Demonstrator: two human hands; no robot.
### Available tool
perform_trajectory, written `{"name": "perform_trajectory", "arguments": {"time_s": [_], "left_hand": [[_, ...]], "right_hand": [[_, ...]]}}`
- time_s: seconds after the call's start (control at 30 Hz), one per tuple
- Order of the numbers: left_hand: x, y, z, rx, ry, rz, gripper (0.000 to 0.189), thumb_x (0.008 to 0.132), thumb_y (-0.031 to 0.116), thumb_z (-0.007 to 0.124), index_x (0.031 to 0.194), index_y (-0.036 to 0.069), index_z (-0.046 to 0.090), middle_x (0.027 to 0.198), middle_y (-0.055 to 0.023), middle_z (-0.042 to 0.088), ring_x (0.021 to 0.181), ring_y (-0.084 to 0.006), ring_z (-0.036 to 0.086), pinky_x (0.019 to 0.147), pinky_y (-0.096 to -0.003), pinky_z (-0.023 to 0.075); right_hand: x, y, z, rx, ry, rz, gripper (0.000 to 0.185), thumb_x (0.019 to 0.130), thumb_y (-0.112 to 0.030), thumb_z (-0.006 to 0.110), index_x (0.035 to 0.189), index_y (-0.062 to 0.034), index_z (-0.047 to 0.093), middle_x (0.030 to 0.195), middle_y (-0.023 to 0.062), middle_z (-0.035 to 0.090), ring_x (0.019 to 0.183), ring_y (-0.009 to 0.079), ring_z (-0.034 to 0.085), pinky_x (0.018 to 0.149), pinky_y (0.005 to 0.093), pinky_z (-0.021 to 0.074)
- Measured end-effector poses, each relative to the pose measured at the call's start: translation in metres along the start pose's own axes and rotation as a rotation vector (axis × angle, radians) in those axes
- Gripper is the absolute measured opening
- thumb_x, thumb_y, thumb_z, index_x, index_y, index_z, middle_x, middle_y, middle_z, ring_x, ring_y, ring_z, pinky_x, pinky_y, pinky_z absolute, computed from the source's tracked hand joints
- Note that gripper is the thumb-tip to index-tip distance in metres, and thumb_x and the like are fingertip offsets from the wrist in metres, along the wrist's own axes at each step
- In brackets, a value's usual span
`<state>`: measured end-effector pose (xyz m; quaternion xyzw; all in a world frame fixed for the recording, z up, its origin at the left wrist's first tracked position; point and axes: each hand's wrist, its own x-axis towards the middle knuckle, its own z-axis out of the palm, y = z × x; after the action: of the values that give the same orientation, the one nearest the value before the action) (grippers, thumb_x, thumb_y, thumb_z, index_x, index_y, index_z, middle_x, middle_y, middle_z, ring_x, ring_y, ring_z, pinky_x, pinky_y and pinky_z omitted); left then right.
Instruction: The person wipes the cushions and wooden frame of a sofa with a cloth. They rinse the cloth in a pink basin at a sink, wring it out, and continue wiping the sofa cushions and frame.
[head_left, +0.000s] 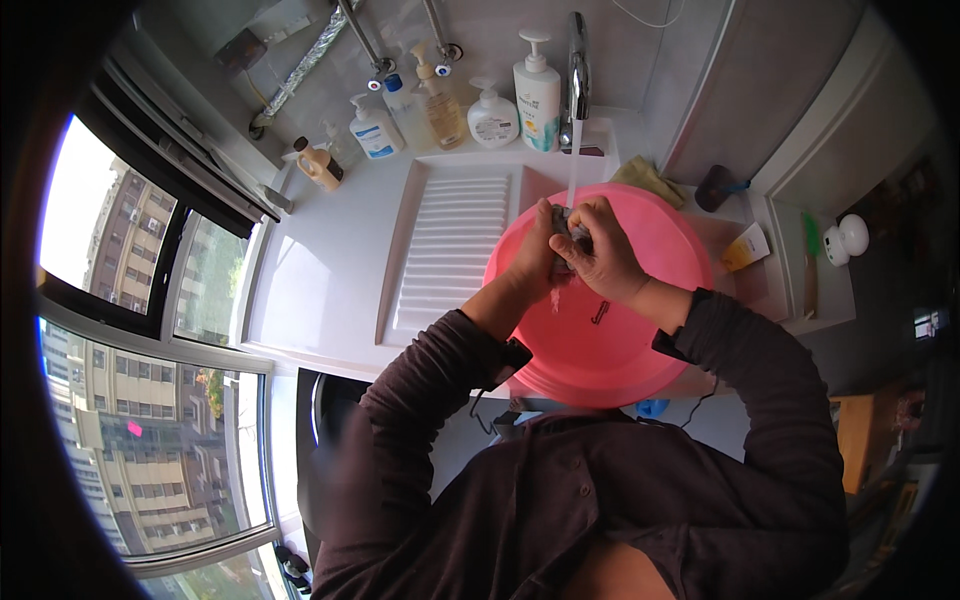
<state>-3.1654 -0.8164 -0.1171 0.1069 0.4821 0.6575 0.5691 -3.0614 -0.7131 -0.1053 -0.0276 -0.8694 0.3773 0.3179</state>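
Both my hands grip a small grey wet cloth (561, 219) above a pink plastic basin (645, 341). My left hand (535, 255) holds its left side, with the thumb pointing up. On the right, my right hand (606, 251) is closed around the other side, and the fingers of both hands hide much of the cloth. A stream of water (575, 161) runs from the chrome faucet (578, 71) down to the hands. Some water drips beneath them into the basin, which bears dark writing on its inside.
A ribbed washboard (454, 247) is built into the white counter (330, 300) on the left. Several pump bottles (536, 105) line the back wall. A folded green cloth (649, 180), a dark cup (712, 189) and a yellow-and-white tube (746, 247) lie along the right side. Windows (210, 277) stand far left.
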Motion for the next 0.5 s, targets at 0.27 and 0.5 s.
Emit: {"name": "perform_trajectory", "arguments": {"time_s": [0.27, 0.5], "left_hand": [[0.005, -0.021, 0.007, 0.131, 0.255, 0.0, 0.032, 0.101, 0.047, 0.038, 0.092, 0.019, 0.05, 0.066, -0.0013, 0.049, 0.048, -0.016, 0.042, 0.041, -0.0309, 0.0296], [0.006, -0.036, -0.013, 0.338, 0.176, -0.15, 0.045, 0.103, 0.048, 0.031, 0.083, 0.013, 0.053, 0.063, -0.0013, 0.048, 0.046, -0.0167, 0.042, 0.041, -0.0326, 0.0308]], "right_hand": [[-0.013, 0.014, 0.017, -0.016, -0.023, 0.083, 0.023, 0.1, -0.028, 0.051, 0.096, -0.0054, 0.055, 0.092, 0.0178, 0.058, 0.082, 0.042, 0.06, 0.067, 0.0475, 0.0496], [-0.003, 0.049, 0.011, -0.07, -0.384, 0.218, 0.033, 0.098, -0.035, 0.047, 0.098, -0.0073, 0.065, 0.089, 0.0181, 0.065, 0.08, 0.0439, 0.062, 0.073, 0.0489, 0.0513]]}}
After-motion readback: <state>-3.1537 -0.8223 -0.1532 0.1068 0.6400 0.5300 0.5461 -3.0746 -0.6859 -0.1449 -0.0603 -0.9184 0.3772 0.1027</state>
